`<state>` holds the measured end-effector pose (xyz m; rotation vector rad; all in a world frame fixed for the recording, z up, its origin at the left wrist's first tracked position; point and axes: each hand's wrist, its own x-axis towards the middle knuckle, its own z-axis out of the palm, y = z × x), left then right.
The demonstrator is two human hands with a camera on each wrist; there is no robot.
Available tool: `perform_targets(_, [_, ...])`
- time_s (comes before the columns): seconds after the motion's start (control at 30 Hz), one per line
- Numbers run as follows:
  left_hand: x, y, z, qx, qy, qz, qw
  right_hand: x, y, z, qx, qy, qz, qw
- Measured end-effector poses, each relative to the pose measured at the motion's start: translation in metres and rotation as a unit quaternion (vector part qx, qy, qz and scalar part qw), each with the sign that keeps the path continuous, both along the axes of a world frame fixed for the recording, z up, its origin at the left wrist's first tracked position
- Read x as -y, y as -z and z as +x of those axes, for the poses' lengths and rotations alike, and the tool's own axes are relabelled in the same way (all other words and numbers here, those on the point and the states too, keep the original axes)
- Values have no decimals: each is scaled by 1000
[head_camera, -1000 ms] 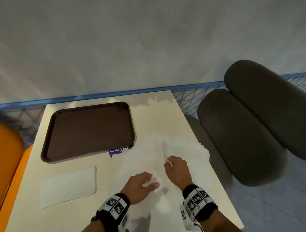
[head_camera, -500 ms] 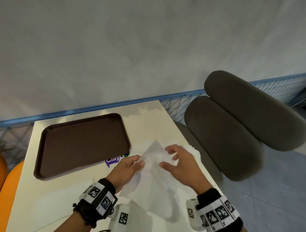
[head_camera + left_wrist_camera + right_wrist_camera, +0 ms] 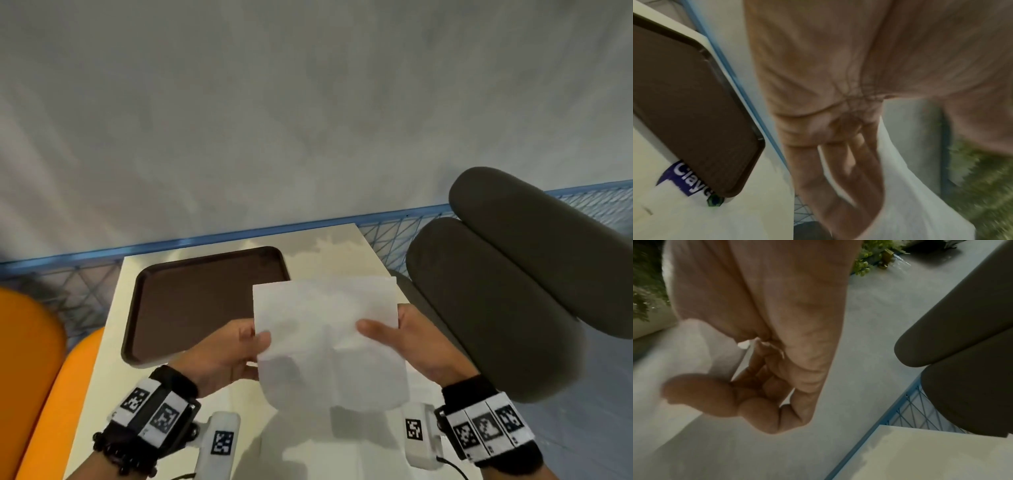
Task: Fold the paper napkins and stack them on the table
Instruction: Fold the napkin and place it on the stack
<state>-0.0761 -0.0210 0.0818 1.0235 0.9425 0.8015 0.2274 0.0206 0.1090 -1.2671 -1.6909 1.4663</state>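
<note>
A white paper napkin (image 3: 325,335) hangs spread in the air above the table (image 3: 329,250), held up between both hands. My left hand (image 3: 236,353) pinches its left edge, thumb on the near face. My right hand (image 3: 407,339) pinches the right edge the same way. In the left wrist view the napkin (image 3: 906,203) lies behind my straight fingers (image 3: 838,178). In the right wrist view the napkin (image 3: 694,356) runs between thumb and fingers. More white napkin paper (image 3: 680,211) lies on the table near the tray corner; the head view hides it behind the raised sheet.
A dark brown tray (image 3: 191,308) sits on the table's far left, over a purple sticker (image 3: 684,178). A dark grey padded chair (image 3: 507,284) stands right of the table, an orange seat (image 3: 30,359) left. A blue wire fence (image 3: 394,233) runs behind.
Both hands have lifted one napkin off the table and spread it flat in the air between them. A second ago they were working at the pile on the table.
</note>
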Motion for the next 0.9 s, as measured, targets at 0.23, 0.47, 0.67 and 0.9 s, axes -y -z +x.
perform_targets(0.23, [6,-34,1,-40,-72,53,995,6,-8,-6,-78,-10,-25,997])
perform_targets(0.47, [11,-43,-8,-52,-151,98,982,13,-11,-17,-104,26,-7,994])
perform_targets(0.67, [10,-48,5,-83,-212,176,958,5,-17,-20,-68,60,34,995])
perform_targets(0.9, [4,-66,-7,-173,-114,197,958,-11,-28,-5,93,-73,84,989])
